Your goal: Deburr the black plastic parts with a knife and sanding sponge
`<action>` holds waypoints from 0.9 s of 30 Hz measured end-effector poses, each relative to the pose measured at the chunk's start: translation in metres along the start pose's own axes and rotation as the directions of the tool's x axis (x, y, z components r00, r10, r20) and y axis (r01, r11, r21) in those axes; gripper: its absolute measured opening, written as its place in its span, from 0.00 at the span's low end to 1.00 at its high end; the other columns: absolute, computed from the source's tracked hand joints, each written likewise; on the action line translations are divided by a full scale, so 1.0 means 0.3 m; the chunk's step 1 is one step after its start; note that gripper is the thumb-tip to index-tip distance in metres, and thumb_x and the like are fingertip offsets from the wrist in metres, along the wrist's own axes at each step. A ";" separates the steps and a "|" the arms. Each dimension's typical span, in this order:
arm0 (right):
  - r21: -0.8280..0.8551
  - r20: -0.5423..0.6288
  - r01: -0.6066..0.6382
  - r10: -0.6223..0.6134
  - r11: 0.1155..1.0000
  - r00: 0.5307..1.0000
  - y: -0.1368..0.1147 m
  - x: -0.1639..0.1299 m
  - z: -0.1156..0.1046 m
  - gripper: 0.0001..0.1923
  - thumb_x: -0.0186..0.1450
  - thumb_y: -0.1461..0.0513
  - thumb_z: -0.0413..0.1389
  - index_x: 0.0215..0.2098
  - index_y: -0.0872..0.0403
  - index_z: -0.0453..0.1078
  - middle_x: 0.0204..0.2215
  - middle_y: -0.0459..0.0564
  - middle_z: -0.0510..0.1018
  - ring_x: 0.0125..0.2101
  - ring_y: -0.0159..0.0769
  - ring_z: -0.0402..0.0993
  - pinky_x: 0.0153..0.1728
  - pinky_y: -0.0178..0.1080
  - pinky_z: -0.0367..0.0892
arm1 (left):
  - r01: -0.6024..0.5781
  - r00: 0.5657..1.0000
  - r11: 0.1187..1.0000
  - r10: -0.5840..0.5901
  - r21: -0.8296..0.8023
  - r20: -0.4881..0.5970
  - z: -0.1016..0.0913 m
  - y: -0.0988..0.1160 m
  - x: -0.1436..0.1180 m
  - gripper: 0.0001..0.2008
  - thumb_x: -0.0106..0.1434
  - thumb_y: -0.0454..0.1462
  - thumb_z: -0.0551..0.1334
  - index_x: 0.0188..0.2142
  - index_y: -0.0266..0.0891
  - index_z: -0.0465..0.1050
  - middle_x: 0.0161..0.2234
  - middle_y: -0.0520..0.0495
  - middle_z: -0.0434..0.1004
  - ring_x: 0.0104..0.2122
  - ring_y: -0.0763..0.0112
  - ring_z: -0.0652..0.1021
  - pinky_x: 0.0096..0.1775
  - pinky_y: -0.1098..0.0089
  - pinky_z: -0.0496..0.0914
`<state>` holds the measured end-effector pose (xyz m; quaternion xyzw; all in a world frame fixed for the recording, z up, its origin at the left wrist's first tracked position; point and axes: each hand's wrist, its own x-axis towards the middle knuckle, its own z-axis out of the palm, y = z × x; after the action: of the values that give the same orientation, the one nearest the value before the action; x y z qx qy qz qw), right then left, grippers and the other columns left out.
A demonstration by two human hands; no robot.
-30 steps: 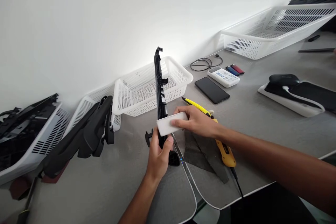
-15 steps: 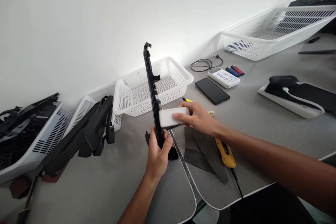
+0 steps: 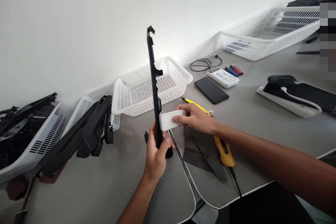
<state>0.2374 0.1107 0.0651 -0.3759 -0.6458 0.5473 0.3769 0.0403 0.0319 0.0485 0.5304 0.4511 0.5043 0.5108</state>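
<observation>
Flanking the hands: white basket (image 3: pixel 173 77), yellow tool (image 3: pixel 222 147), phone (image 3: pixel 211 90).

Black strip and white block, up close

We've got a long, narrow black plastic strip (image 3: pixel 154 87) standing almost dead upright, edge-on to us, with a little hooked notch at the very top and a couple of small tabs poking out to the right partway down; its lower end is wrapped in our left hand (image 3: pixel 156 152), above the grey table, and it crosses in front of a white basket behind it. Pressed right against its lower part is a small white rectangular block (image 3: pixel 170 119) with rounded corners, lying roughly level, pinched from the right by our right hand (image 3: pixel 195 119), just above the left one.
</observation>
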 end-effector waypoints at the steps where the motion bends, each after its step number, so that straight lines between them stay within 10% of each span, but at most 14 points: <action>1: -0.040 -0.061 0.004 -0.006 0.999 0.998 -0.001 0.000 -0.002 0.17 0.65 0.49 0.63 0.33 0.54 0.71 0.24 0.42 0.70 0.24 0.32 0.64 0.25 0.35 0.58 | -0.003 1.000 0.999 0.003 -0.032 0.005 0.000 0.000 0.001 0.18 0.72 0.43 0.63 0.59 0.50 0.65 0.40 0.52 0.66 0.31 0.71 0.73 0.38 0.67 0.74; 10: -0.117 -0.146 -0.013 -0.004 0.993 0.989 -0.019 -0.003 0.003 0.16 0.65 0.49 0.61 0.32 0.53 0.70 0.24 0.43 0.70 0.25 0.33 0.65 0.26 0.35 0.58 | -0.012 0.995 0.989 0.025 0.144 -0.092 -0.009 -0.016 0.002 0.26 0.75 0.48 0.60 0.69 0.54 0.60 0.50 0.46 0.71 0.33 0.70 0.71 0.39 0.67 0.72; 18: 0.107 0.008 0.014 -0.015 0.994 1.000 0.024 0.003 0.007 0.17 0.66 0.47 0.61 0.36 0.52 0.69 0.27 0.42 0.71 0.24 0.32 0.66 0.24 0.35 0.63 | 0.016 0.999 0.992 -0.019 -0.126 -0.027 0.006 -0.003 0.015 0.18 0.76 0.50 0.57 0.61 0.50 0.66 0.39 0.51 0.69 0.30 0.71 0.73 0.35 0.67 0.74; 27: -0.240 -0.314 -0.042 -0.037 0.970 0.949 -0.015 0.007 -0.024 0.13 0.68 0.53 0.60 0.37 0.55 0.77 0.24 0.45 0.77 0.23 0.35 0.71 0.26 0.37 0.63 | -0.036 0.988 0.993 0.019 -0.112 -0.152 0.000 -0.011 0.027 0.15 0.75 0.51 0.59 0.53 0.48 0.68 0.40 0.52 0.71 0.25 0.76 0.72 0.31 0.69 0.74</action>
<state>0.2428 0.1150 0.0704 -0.5030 -0.6387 0.3970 0.4258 0.0410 0.0401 0.0460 0.4669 0.4515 0.5749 0.4976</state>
